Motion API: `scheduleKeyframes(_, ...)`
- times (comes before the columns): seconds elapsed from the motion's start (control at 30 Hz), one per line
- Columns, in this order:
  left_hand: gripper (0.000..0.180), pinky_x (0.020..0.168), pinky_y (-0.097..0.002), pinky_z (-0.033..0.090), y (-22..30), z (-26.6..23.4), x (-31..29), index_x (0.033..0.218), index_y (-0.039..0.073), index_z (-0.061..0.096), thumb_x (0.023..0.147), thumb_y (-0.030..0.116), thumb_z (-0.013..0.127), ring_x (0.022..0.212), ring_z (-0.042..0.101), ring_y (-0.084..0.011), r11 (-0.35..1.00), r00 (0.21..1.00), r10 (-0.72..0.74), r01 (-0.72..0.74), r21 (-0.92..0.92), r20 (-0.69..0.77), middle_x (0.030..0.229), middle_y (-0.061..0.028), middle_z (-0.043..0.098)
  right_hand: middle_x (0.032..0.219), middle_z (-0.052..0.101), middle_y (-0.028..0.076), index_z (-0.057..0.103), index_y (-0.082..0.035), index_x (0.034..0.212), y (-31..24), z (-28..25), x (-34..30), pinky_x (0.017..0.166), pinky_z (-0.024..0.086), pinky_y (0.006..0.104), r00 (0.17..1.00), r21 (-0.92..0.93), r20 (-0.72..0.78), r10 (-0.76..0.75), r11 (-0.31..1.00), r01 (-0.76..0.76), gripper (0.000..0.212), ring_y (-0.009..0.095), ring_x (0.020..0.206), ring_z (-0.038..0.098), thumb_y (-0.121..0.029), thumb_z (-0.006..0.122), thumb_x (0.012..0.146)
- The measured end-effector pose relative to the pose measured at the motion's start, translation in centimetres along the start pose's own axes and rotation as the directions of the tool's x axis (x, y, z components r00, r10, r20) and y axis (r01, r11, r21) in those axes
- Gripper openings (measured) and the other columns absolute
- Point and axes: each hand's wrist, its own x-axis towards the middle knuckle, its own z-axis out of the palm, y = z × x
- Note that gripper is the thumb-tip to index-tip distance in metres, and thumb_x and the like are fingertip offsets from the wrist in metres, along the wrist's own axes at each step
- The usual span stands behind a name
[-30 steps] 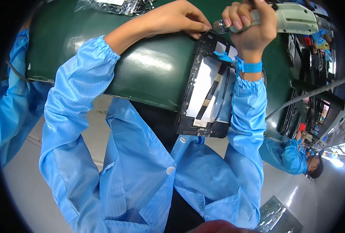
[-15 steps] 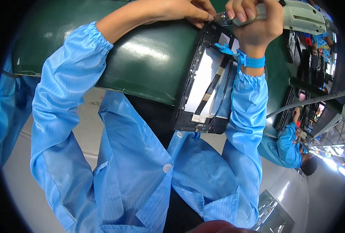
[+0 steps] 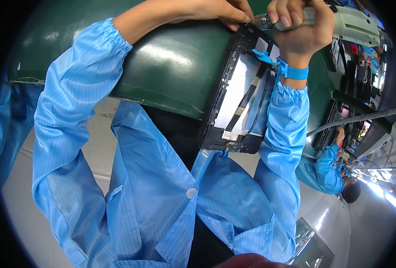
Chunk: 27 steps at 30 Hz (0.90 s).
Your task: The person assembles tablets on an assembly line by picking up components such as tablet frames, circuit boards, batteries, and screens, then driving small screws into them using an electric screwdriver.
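My right hand (image 3: 299, 33) is wrapped round a pale grey-green electric screwdriver (image 3: 357, 27), held nearly level with its metal nose pointing left. The nose reaches the far edge of an opened flat black device (image 3: 242, 85), which has a silvery inner panel and a dark ribbon strip. There my left hand (image 3: 233, 12) bends its fingers together close by the tool's nose. Whatever lies between those fingertips is too small or hidden to make out. A blue wrist strap (image 3: 296, 73) circles my right wrist, its loose end over the device.
The device lies across the near edge of a green-topped table (image 3: 162, 85). A grey cable (image 3: 358, 119) runs along the right side. Further right a person in blue (image 3: 325, 169) works beside a row of black devices. Another blue garment (image 3: 15, 129) shows at the far left.
Both hands, the screwdriver and the far end of the device sit slightly further right in the picture. The grip and the meeting point of nose and fingers look the same.
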Motion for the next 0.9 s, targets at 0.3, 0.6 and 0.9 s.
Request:
scheduleKeyframes(0.3,0.027,0.075,-0.0269,0.057,-0.4,-0.5,-0.1,0.112,-0.013,0.070,0.099,0.010,0.067,0.079,0.068,-0.0141,1.000,1.000,0.017,-0.017,-0.002,0.012,0.093,-0.0113,0.073,0.051,0.034,-0.003,0.060,0.000,0.100,0.7,0.2,0.0,0.041,0.038,0.0279,1.000,0.036,-0.010,0.013,0.999,-0.013,0.030,0.011,0.039,0.036,-0.029,0.053,0.103)
scheduleKeyframes(0.6,0.025,0.074,-0.0270,0.057,-0.5,-0.2,0.2,0.110,-0.013,0.071,0.098,0.009,0.067,0.078,0.068,-0.0139,0.997,0.997,0.073,-0.073,-0.016,0.038,0.091,-0.0110,0.073,0.052,0.032,-0.003,0.061,0.001,0.104,0.5,0.7,-0.4,0.041,0.038,0.0274,0.999,0.126,-0.045,0.011,0.992,-0.006,0.031,0.010,0.040,0.035,-0.028,0.052,0.103)
scheduleKeyframes(0.9,0.026,0.074,-0.0276,0.057,-0.3,-0.2,0.2,0.112,-0.013,0.071,0.098,0.009,0.067,0.079,0.069,-0.0147,0.999,0.998,0.046,-0.045,-0.022,0.037,0.094,-0.0129,0.074,0.052,0.031,-0.005,0.063,0.001,0.101,0.3,0.8,0.3,0.041,0.036,0.0255,0.967,-0.912,0.138,-0.212,0.354,0.207,0.029,0.009,0.039,0.033,-0.027,0.055,0.104)
